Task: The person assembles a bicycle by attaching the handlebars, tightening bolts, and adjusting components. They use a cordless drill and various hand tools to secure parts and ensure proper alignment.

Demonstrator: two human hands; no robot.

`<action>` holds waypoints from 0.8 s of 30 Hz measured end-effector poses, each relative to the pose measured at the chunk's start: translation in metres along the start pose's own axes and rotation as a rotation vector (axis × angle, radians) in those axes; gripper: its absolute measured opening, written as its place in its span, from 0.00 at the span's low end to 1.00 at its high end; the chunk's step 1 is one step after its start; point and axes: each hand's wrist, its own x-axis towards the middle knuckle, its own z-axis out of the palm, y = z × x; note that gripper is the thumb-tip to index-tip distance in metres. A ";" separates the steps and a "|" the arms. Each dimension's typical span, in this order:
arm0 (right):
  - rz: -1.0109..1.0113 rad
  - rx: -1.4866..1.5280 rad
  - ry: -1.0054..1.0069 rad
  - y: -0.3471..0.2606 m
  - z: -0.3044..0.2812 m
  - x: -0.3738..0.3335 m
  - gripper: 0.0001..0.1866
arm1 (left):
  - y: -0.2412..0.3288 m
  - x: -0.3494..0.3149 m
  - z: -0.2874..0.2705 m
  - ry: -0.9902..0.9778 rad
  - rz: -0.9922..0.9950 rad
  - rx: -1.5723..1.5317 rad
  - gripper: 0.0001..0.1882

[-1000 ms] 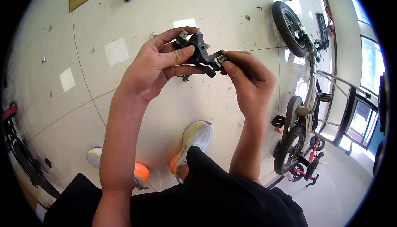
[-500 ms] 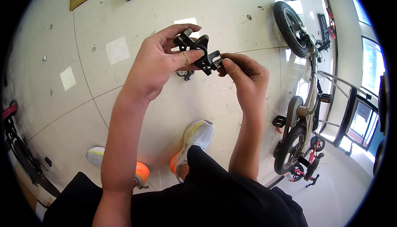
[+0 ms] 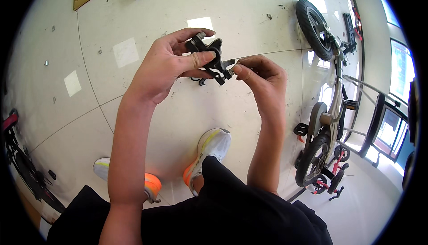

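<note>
- Looking down from the person's head, as the left one of two side-by-side fisheye cameras.
- Facing the floor (image 3: 243, 111) steeply, upright and unmirrored, over black cloth (image 3: 249, 220) along the lower edge.
- Viewing the fingers (image 3: 187, 33) from nearby, above the middle, with the forearms (image 3: 131, 156) below.
- Seeing the shoes (image 3: 215, 144) from farther off.
- Spreading wide, bending straight edges toward a dark rim, taking in a bicycle (image 3: 317, 116) and windows (image 3: 402, 69) at right.

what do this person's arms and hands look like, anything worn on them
The left hand and right hand show no gloves or rings; the left forearm and right forearm have no sleeve, watch or bracelet in view.
</note>
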 end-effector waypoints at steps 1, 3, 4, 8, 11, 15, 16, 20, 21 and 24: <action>-0.019 0.027 0.011 0.001 0.001 0.000 0.08 | -0.001 0.000 -0.001 0.003 -0.021 -0.049 0.21; -0.056 0.080 0.033 0.005 0.005 0.000 0.09 | -0.005 0.003 -0.002 0.009 -0.063 -0.146 0.20; -0.056 0.121 0.031 0.005 0.009 0.000 0.09 | -0.007 0.004 -0.003 0.015 -0.089 -0.159 0.19; -0.057 0.211 0.019 0.007 0.015 0.001 0.08 | -0.013 0.008 -0.005 0.044 -0.186 -0.254 0.21; -0.030 0.229 -0.001 0.010 0.016 0.002 0.07 | -0.017 0.009 -0.005 0.069 -0.241 -0.277 0.24; 0.026 0.303 -0.049 0.012 0.017 0.001 0.07 | -0.019 0.009 -0.003 0.105 -0.289 -0.260 0.26; 0.023 0.260 -0.069 0.010 0.017 -0.001 0.07 | -0.019 0.008 -0.003 0.111 -0.297 -0.277 0.26; -0.072 0.148 -0.146 0.006 0.025 -0.004 0.07 | -0.027 0.008 0.003 0.153 -0.320 -0.340 0.25; -0.117 0.133 -0.165 0.007 0.029 -0.005 0.07 | -0.028 0.008 0.005 0.168 -0.323 -0.355 0.24; -0.168 0.106 -0.106 0.006 0.039 -0.010 0.07 | -0.028 0.008 0.011 0.208 -0.361 -0.431 0.20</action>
